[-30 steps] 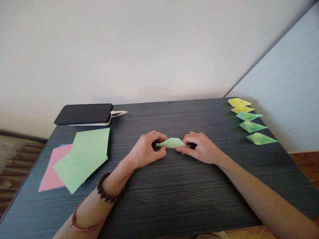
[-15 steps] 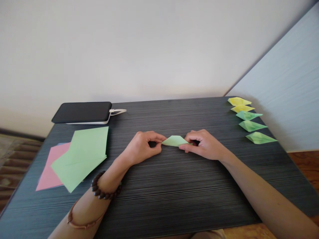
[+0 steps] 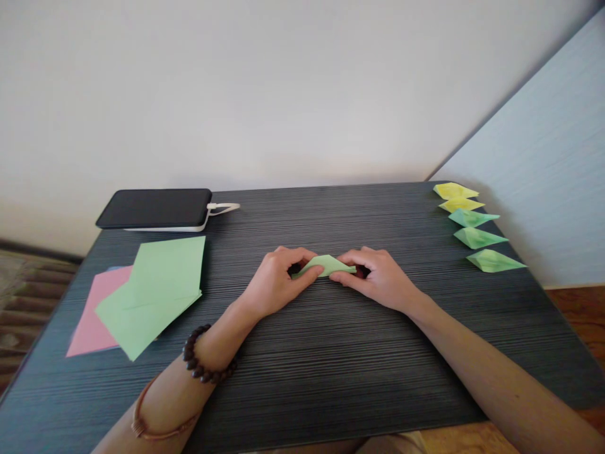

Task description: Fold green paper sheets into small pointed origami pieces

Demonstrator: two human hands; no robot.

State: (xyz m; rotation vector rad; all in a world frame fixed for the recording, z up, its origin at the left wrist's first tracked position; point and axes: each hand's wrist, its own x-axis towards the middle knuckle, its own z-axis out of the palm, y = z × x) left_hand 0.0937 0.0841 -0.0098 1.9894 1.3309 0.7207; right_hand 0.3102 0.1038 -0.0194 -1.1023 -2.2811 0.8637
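A small folded piece of light green paper (image 3: 329,265) is held between both hands, near the middle of the dark table (image 3: 331,366). My left hand (image 3: 281,277) pinches its left part, thumb on the near face and fingers behind. On the other side, my right hand (image 3: 375,277) grips the right part, with the thumb along the lower edge. Both ends of the folded paper are partly hidden by the fingers.
At the left lie green paper sheets (image 3: 161,284) over pink paper (image 3: 97,315). Behind them a black phone (image 3: 155,208) rests on a white object, with a white cable (image 3: 224,207). Several folded yellow and green paper pieces (image 3: 495,260) line the right edge. A wall (image 3: 302,94) stands behind.
My left hand has moved right along the folded paper, its thumb now over the front face. My right hand has shifted slightly left, its thumb still at the lower edge.
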